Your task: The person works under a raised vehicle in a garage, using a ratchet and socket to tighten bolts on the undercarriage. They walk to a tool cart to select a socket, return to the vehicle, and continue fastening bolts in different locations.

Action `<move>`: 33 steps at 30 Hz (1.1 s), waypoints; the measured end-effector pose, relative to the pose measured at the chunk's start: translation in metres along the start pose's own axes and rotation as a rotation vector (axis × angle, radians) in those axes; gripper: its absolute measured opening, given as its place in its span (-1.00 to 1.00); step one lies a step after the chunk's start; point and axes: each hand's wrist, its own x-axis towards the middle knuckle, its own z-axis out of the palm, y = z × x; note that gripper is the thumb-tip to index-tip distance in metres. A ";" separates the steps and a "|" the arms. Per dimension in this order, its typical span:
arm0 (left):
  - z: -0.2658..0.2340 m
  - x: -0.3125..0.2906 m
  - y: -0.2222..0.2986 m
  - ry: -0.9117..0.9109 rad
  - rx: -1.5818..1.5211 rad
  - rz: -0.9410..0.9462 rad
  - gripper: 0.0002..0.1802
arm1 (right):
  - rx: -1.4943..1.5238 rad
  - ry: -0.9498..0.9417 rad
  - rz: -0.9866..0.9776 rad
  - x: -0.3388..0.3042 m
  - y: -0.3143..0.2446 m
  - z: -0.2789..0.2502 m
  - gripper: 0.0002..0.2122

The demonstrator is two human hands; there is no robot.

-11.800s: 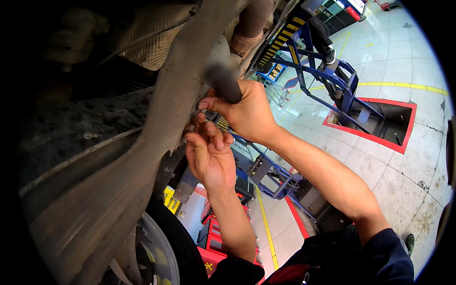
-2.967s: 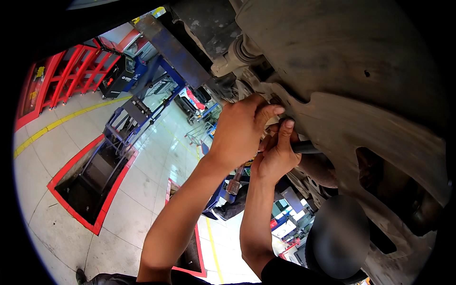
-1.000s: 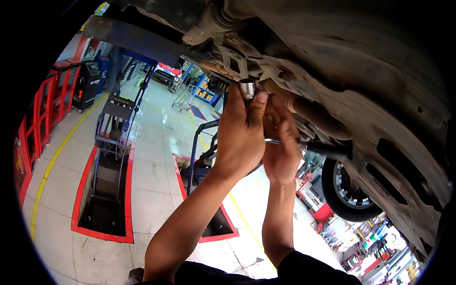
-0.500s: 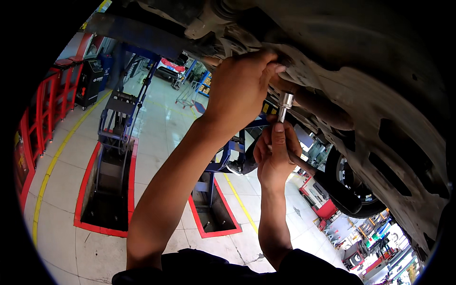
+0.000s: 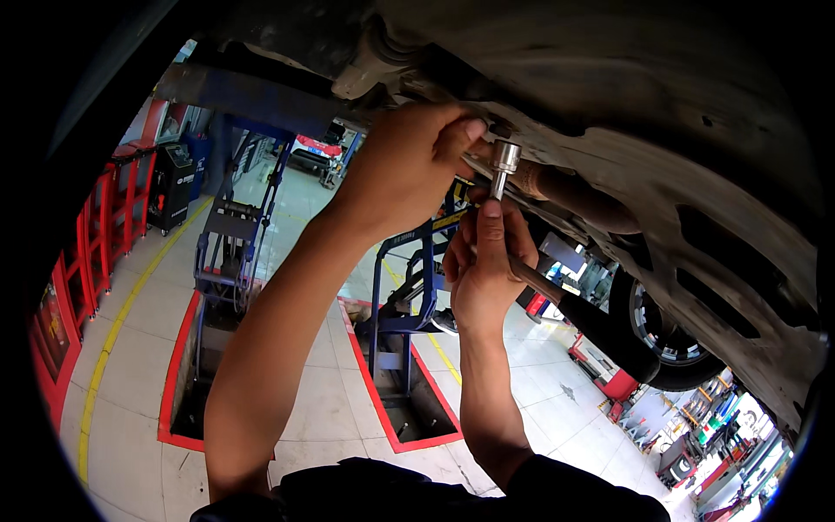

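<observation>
My right hand (image 5: 487, 274) is wrapped round a ratchet wrench (image 5: 600, 335), its thumb along the extension below a shiny socket (image 5: 506, 157). The socket points up close under the car's underbody (image 5: 600, 165), and the dark handle slopes down to the right. My left hand (image 5: 404, 165) is raised beside the socket, thumb bent against curled fingers. Whatever those fingers hold, if anything, is hidden by the hand. A rusty pipe (image 5: 583, 200) runs just right of the socket.
A car wheel (image 5: 661, 331) hangs at the right. Blue lift frames (image 5: 404, 322) rise from red-edged floor pits (image 5: 413, 444). Red racks (image 5: 91, 235) and a black machine (image 5: 170, 187) stand at the left. Tools and equipment (image 5: 687, 452) crowd the lower right.
Both hands have shifted left in the picture, and the wrench with its socket has moved up and left with my right hand. My left thumb now lies farther from the underbody part.
</observation>
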 end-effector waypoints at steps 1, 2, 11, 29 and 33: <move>-0.002 -0.002 0.004 -0.175 -0.159 -0.106 -0.56 | 0.003 0.000 -0.003 0.000 -0.001 0.000 -0.74; 0.002 -0.002 0.003 -0.246 -0.331 -0.179 -0.54 | 0.023 0.000 -0.004 0.000 -0.001 0.001 -0.74; 0.013 0.003 -0.004 -0.241 -0.650 -0.244 -0.48 | 0.139 -0.023 0.050 0.004 0.002 0.001 -0.78; 0.000 0.010 -0.002 -0.302 -0.363 -0.124 -0.63 | 0.743 -0.271 0.290 0.016 0.008 -0.001 -0.79; 0.000 0.010 -0.001 -0.299 -0.330 -0.102 -0.66 | 0.913 -0.338 0.326 0.017 0.012 -0.003 -0.82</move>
